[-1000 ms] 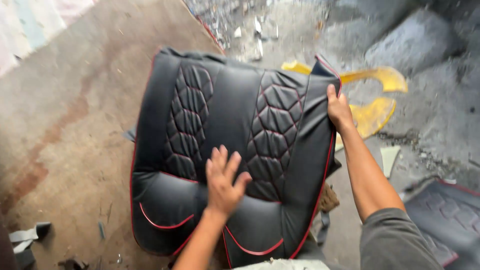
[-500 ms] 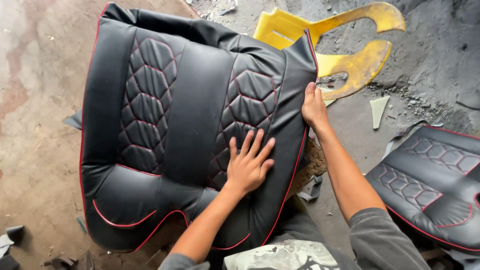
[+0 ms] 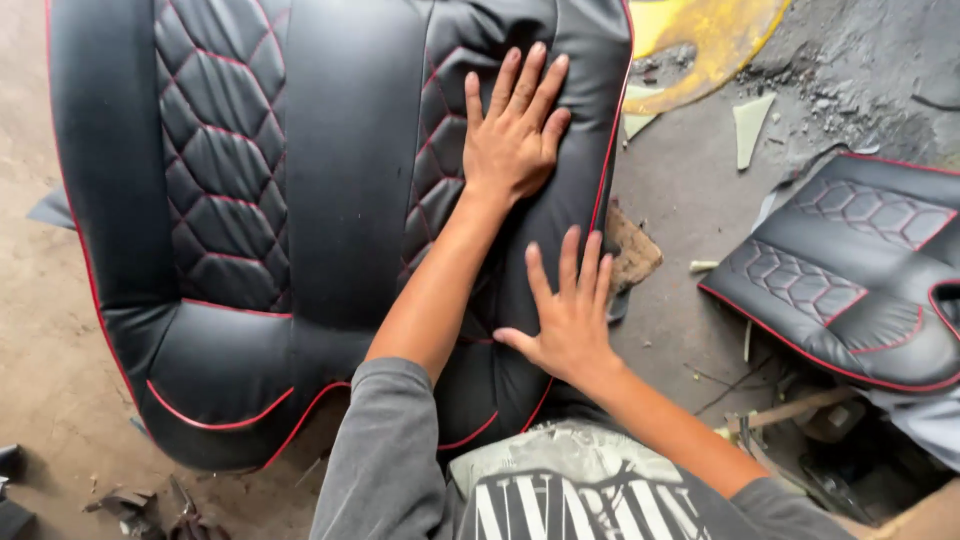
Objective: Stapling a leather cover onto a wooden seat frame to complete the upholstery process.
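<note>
A black quilted seat cover point(image 3: 330, 200) with red piping and hexagon stitching lies spread over a cushion on the floor and fills the left and middle of the view. My left hand point(image 3: 510, 140) rests flat on its right quilted panel, fingers spread and pointing away from me. Nearer to me, my right hand point(image 3: 570, 325) presses palm-down on the cover's right side panel, just inside the red edge seam. Neither hand grips anything. My grey sleeves and a printed shirt show at the bottom.
A second black and red seat cover point(image 3: 850, 270) lies on the floor at the right. A yellow curved piece point(image 3: 710, 40) sits at the top right, with a pale shard point(image 3: 750, 125) near it. A brown scrap point(image 3: 630, 250) pokes out beside the cover. Small debris litters the concrete floor point(image 3: 40, 380).
My right hand has let go of the cover's right edge and come down flat nearer to me. My left hand has slid up the right panel. The view has closed in.
</note>
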